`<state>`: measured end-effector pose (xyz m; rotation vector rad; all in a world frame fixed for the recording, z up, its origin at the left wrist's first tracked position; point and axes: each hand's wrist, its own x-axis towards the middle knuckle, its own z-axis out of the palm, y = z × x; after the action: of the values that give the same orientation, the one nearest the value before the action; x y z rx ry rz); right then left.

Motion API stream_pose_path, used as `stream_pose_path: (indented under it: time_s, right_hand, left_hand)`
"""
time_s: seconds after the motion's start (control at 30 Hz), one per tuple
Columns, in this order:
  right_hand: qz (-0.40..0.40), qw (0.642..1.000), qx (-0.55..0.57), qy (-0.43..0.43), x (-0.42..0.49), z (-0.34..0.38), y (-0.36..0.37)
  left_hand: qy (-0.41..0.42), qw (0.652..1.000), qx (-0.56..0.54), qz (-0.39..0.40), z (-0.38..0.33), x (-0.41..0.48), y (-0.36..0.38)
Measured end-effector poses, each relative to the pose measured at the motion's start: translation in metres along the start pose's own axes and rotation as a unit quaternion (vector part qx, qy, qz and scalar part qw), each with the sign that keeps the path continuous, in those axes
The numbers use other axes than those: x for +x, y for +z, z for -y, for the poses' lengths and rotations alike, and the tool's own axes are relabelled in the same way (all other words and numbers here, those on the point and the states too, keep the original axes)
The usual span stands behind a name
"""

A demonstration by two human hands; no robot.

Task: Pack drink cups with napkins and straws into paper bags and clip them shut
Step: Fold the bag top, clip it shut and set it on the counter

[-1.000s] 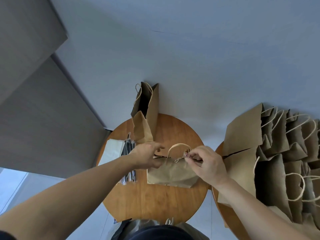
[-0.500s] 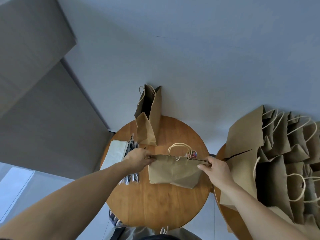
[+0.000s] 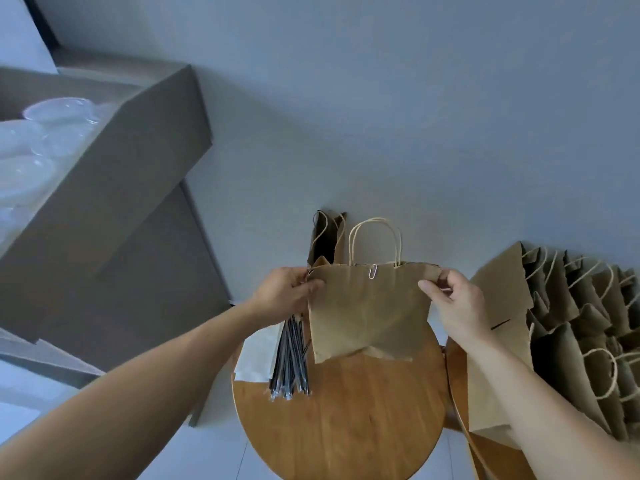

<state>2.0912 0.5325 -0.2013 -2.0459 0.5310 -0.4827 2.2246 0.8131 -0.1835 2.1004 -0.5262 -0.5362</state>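
1. Head view: the left hand [image 3: 284, 296] and right hand [image 3: 457, 303] each pinch a top corner of the paper bag [image 3: 367, 313], each grip closed on the paper.
2. It hangs upright above the round surface [image 3: 346, 417], handles up, mouth flat, with one paper clip [image 3: 372, 271] on its top edge.
3. Clipping looks done; the contents are hidden.
4. Next, it probably needs setting aside level, perhaps near the stacked bags [image 3: 571, 323].
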Motion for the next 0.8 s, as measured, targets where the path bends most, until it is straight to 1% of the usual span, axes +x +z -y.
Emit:
stream_pose_path:
  time_s: [0.07, 0.17, 0.23, 0.37, 0.57, 0.7, 0.8]
  right_hand:
    - [-0.024, 0.999, 0.023, -0.019, 0.002, 0.031, 0.002]
    - [-0.060, 0.995, 0.042, -0.068, 0.005, 0.085, 0.006]
    - [-0.086, 0.990, 0.057, -0.100, 0.004, 0.125, 0.007]
    - [-0.106, 0.976, 0.113, -0.150, 0.005, 0.199, 0.012]
    - [-0.100, 0.952, 0.191, -0.218, 0.019, 0.294, 0.024]
    - [-0.068, 0.936, 0.223, -0.262, 0.033, 0.352, 0.038]
    - [-0.040, 0.922, 0.252, -0.289, 0.044, 0.395, 0.055]
  left_hand:
    - [0.026, 0.998, -0.035, -0.040, -0.014, -0.013, -0.026]
    - [0.068, 0.990, -0.067, -0.100, -0.036, -0.030, -0.067]
    - [0.095, 0.981, -0.086, -0.145, -0.052, -0.043, -0.094]
    - [0.147, 0.957, -0.092, -0.231, -0.087, -0.069, -0.146]
    - [0.195, 0.916, -0.145, -0.319, -0.130, -0.100, -0.213]
    - [0.187, 0.888, -0.101, -0.408, -0.149, -0.121, -0.259]
    - [0.188, 0.875, -0.106, -0.433, -0.158, -0.136, -0.296]
